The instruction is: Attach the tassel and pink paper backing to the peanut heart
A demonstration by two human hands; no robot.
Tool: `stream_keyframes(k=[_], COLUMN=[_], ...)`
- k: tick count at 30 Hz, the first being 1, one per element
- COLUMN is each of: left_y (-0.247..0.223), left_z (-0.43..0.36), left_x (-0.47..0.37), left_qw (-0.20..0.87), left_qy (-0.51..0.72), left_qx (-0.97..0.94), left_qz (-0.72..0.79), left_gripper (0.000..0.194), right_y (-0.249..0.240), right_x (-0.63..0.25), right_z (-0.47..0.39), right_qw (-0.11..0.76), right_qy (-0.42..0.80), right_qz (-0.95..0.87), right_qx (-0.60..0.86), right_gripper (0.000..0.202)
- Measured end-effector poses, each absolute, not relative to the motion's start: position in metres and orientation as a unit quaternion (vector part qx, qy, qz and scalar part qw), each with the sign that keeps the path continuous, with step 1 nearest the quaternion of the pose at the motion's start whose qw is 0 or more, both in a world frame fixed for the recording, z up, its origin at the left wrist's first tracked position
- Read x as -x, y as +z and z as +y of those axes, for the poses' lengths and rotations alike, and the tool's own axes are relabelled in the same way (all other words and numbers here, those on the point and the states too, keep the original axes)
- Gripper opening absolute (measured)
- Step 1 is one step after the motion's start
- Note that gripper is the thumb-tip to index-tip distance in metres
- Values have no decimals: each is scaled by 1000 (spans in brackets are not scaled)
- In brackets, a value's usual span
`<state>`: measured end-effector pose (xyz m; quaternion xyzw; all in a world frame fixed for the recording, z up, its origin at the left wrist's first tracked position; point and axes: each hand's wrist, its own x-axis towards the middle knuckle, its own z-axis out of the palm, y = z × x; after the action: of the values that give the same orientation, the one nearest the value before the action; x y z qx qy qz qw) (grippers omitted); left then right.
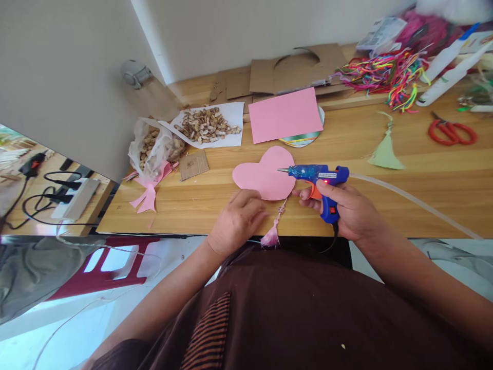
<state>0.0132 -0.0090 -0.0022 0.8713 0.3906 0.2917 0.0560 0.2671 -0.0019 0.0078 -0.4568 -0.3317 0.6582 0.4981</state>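
My right hand (348,208) grips a blue hot glue gun (308,172) with an orange trigger and a lit red light. A long clear glue stick (416,203) runs out of its back end. The metal nozzle is over a pink paper heart (265,174) on the table near me. A pink tassel (270,235) hangs from the heart's lower edge, over the table edge. At the heart's lower left is my left hand (239,218), fingers curled in; whatever they may hold is hidden.
Behind the heart lie a pink paper rectangle (285,115) and nutshell pieces (208,124) on white paper. A bag of shells (148,146) sits at left. Red-handled scissors (451,131), a pale green tassel (387,150) and colourful cords (396,77) are at right. Cardboard (296,67) leans behind.
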Motion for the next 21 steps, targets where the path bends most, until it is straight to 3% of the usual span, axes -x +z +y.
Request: stream_keyframes(k=[4,7,11,21], left_y=[-3,-1,7,42], left_z=[15,26,33,64], left_x=[-24,-29,-26,-24], left_qw=[55,67,101,271], left_qy=[293,257,219,175], left_qx=[-876,-888,-895,-825], left_qz=[379,375,375,465], left_gripper=[13,4,16,12], right_y=[10,18,33,44], right_x=[-277,-287,-304,-294], right_z=[-8,-13,-19,-21], right_qw=[472,443,360,248], right_qy=[658,638,592,460], right_qz=[-343,-400,-497,-664], right_qx=[476,487,522,536], right_gripper=[29,32,37,36])
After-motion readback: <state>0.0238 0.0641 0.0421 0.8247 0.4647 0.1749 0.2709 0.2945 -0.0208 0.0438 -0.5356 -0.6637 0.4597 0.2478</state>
